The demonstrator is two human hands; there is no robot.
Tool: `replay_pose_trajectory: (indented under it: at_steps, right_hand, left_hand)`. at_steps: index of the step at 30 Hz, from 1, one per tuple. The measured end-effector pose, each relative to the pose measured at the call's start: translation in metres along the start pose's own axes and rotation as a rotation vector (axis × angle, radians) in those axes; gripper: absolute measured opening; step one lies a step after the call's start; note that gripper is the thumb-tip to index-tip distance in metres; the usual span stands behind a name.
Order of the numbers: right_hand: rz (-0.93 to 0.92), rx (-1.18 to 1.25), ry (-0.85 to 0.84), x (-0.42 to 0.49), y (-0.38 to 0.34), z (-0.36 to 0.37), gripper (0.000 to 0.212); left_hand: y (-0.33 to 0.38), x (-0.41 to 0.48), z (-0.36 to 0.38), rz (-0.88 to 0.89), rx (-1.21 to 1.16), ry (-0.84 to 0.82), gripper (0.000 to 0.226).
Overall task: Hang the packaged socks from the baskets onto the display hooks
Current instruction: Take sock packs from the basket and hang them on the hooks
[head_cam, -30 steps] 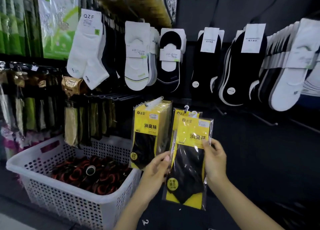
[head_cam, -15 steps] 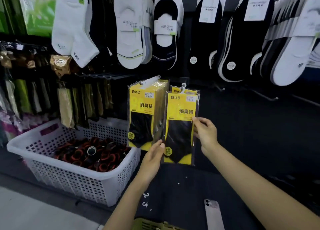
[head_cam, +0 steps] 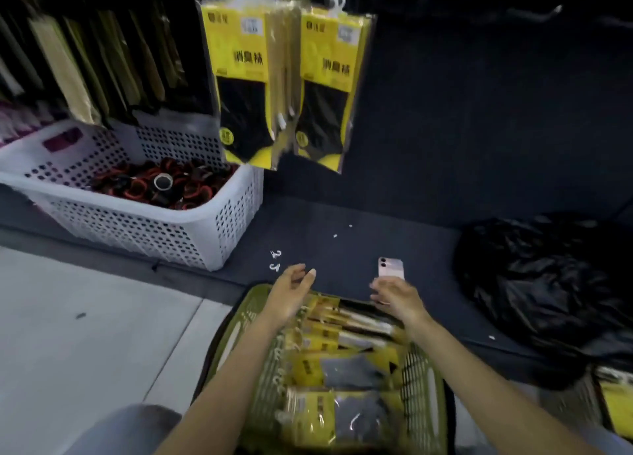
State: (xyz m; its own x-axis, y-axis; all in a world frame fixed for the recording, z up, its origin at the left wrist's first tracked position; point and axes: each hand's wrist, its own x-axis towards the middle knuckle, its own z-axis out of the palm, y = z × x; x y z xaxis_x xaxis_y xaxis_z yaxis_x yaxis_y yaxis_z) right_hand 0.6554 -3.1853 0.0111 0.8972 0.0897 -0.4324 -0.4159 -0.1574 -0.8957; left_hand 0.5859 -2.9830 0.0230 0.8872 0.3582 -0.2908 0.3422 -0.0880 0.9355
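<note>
Two bunches of yellow sock packs hang on the dark wall: a thick left bunch (head_cam: pixel 241 77) and a thinner right bunch (head_cam: pixel 329 88). Below me, an olive-green basket (head_cam: pixel 428 400) holds several more yellow sock packs (head_cam: pixel 329 365). My left hand (head_cam: pixel 291 292) hovers over the basket's far edge with fingers relaxed and nothing in it. My right hand (head_cam: pixel 397 295) hovers beside it, fingers spread, also empty. Both hands are well below the hanging packs.
A white perforated basket (head_cam: pixel 219 228) of red-and-black items stands at the left on the dark ledge. A phone (head_cam: pixel 391 268) lies on the ledge just beyond my right hand. A black plastic bag (head_cam: pixel 548 283) lies at the right. Small white hooks (head_cam: pixel 275 261) lie near my left hand.
The pack I held at the right hook now hangs free. Both hands have let go and dropped down to the green basket. My view has tilted down.
</note>
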Motion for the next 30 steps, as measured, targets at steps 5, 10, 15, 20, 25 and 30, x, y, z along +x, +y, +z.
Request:
replay_pose_trajectory:
  at_steps: [5, 10, 15, 20, 25, 30]
  right_hand:
    - [0.038, -0.352, -0.063, -0.011, 0.098, -0.019, 0.015]
    - [-0.038, -0.524, 0.116, -0.005, 0.122, -0.038, 0.034]
    - [0.216, -0.518, -0.022, 0.001, 0.152, -0.048, 0.069]
    - [0.221, -0.461, -0.032, 0.005, 0.167, -0.046, 0.068]
    - [0.128, -0.561, -0.200, 0.008, 0.171, -0.039, 0.056]
    - [0.021, -0.443, -0.229, -0.002, 0.155, -0.024, 0.032]
  left_hand:
    - [-0.085, -0.049, 0.030, -0.201, -0.015, -0.004, 0.017]
    - [-0.133, -0.072, 0.033, -0.378, 0.012, 0.008, 0.029]
    - [-0.143, -0.062, 0.037, -0.406, 0.076, -0.031, 0.044]
    - [-0.151, -0.053, 0.041, -0.383, 0.085, -0.091, 0.045]
    - [-0.160, -0.046, 0.044, -0.401, 0.156, -0.095, 0.046]
    - [-0.162, -0.044, 0.047, -0.455, 0.073, -0.106, 0.059]
